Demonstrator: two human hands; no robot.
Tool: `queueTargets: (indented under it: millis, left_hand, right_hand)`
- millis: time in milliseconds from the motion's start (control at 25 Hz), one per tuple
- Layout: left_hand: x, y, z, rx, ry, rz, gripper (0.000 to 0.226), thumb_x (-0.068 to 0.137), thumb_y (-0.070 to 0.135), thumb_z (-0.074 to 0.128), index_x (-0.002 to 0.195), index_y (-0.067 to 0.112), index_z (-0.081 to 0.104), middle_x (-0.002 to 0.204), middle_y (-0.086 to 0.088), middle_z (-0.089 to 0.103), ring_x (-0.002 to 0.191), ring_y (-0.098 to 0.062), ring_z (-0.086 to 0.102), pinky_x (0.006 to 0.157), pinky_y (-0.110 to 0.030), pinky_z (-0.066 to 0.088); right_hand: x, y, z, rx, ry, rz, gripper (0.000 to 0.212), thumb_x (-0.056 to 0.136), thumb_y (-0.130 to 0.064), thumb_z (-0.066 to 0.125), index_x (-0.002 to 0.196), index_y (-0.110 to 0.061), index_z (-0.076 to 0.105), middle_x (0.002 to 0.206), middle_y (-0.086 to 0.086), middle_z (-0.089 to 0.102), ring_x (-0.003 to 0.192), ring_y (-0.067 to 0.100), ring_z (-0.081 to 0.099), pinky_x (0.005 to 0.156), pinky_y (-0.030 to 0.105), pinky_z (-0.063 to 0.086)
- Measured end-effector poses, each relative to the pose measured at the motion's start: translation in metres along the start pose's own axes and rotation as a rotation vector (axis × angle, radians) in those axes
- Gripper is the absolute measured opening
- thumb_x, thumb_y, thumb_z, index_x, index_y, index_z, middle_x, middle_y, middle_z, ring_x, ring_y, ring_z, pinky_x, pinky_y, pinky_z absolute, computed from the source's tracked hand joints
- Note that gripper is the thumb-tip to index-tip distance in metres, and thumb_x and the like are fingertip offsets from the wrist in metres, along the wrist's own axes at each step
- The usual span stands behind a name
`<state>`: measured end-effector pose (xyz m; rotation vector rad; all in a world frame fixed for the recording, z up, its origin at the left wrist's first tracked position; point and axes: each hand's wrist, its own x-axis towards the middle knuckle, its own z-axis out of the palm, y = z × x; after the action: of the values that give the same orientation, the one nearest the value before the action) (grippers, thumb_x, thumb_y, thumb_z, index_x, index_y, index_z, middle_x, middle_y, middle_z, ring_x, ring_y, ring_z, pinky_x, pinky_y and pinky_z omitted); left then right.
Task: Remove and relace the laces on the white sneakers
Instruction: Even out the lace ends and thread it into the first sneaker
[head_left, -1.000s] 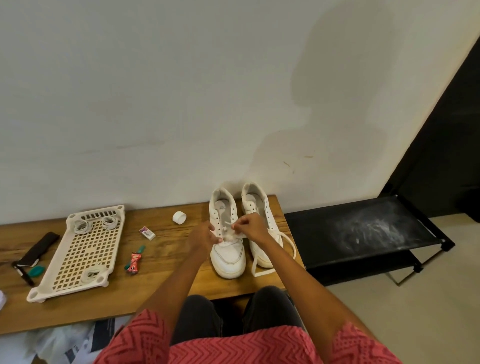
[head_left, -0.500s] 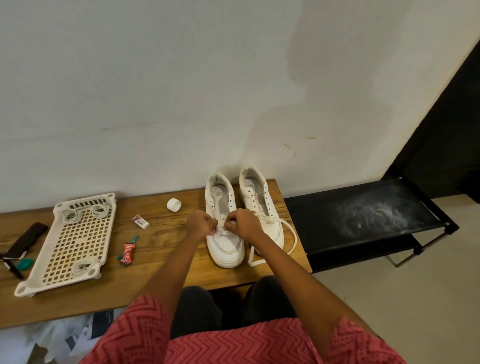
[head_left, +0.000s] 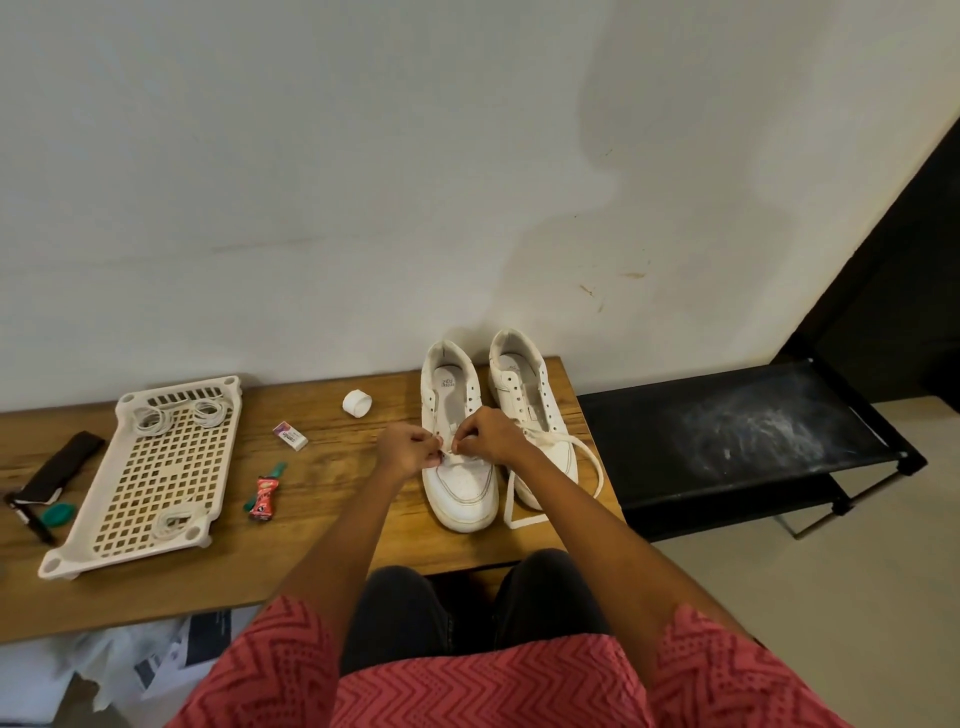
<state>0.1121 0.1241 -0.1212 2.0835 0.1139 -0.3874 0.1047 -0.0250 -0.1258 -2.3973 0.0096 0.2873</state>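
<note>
Two white sneakers stand side by side on the wooden table, toes toward me: the left sneaker and the right sneaker. My left hand and my right hand meet over the lower eyelets of the left sneaker, each pinching a bit of white lace. A long flat white lace runs from under my right hand across the right sneaker, loops over the table and ends near the front edge. The upper eyelets of both sneakers are empty.
A white perforated plastic tray with coiled white cords lies at the left. Between it and the shoes lie a small eraser, a white cap and a red wrapper. A black rack stands to the right of the table.
Both hands stayed on the left sneaker's lace, working at the lower eyelets. The view has tilted slightly, so the table and the shoes sit a little higher in the frame.
</note>
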Motion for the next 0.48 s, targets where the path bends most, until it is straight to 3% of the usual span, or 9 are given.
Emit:
queueTargets:
  millis: [120, 200, 280, 360, 480]
  left_hand:
    - [0.004, 0.001, 0.003, 0.117, 0.041, 0.048, 0.013, 0.085, 0.006, 0.066, 0.087, -0.005, 0.071, 0.087, -0.021, 0.071, 0.059, -0.015, 0.064, 0.058, -0.023, 0.057]
    - [0.005, 0.005, 0.005, 0.150, 0.066, 0.060, 0.012, 0.084, 0.005, 0.067, 0.082, -0.006, 0.071, 0.081, -0.021, 0.071, 0.065, -0.026, 0.069, 0.071, -0.042, 0.059]
    - [0.007, 0.008, 0.005, 0.158, 0.073, 0.053, 0.012, 0.083, 0.005, 0.067, 0.082, -0.005, 0.071, 0.080, -0.020, 0.071, 0.072, -0.030, 0.070, 0.075, -0.046, 0.057]
    - [0.008, 0.006, 0.003, 0.117, 0.065, 0.039, 0.012, 0.084, 0.005, 0.067, 0.086, -0.006, 0.071, 0.083, -0.021, 0.071, 0.071, -0.027, 0.071, 0.073, -0.041, 0.059]
    - [0.003, -0.001, 0.003, 0.048, 0.070, 0.047, 0.011, 0.085, 0.001, 0.065, 0.088, -0.006, 0.071, 0.086, -0.021, 0.070, 0.056, -0.010, 0.065, 0.050, -0.016, 0.053]
  right_hand:
    - [0.002, -0.002, 0.005, -0.051, 0.016, -0.004, 0.016, 0.082, -0.015, 0.066, 0.093, -0.010, 0.076, 0.096, 0.007, 0.072, 0.080, 0.016, 0.062, 0.077, 0.033, 0.053]
    - [0.003, 0.003, 0.004, 0.082, -0.016, -0.001, 0.016, 0.082, -0.008, 0.065, 0.094, -0.004, 0.075, 0.097, 0.012, 0.071, 0.073, 0.009, 0.057, 0.077, 0.029, 0.050]
    - [0.004, 0.007, 0.003, 0.206, -0.040, 0.032, 0.017, 0.082, -0.001, 0.064, 0.095, 0.001, 0.073, 0.092, 0.015, 0.070, 0.072, 0.008, 0.056, 0.082, 0.030, 0.049]
    - [0.007, 0.004, 0.007, 0.232, -0.034, 0.063, 0.017, 0.081, 0.000, 0.063, 0.095, 0.002, 0.073, 0.090, 0.015, 0.069, 0.078, 0.015, 0.059, 0.086, 0.033, 0.050]
    - [0.009, -0.006, 0.014, 0.186, -0.010, 0.123, 0.015, 0.081, -0.006, 0.066, 0.093, -0.001, 0.074, 0.094, 0.016, 0.071, 0.082, 0.018, 0.060, 0.084, 0.036, 0.052]
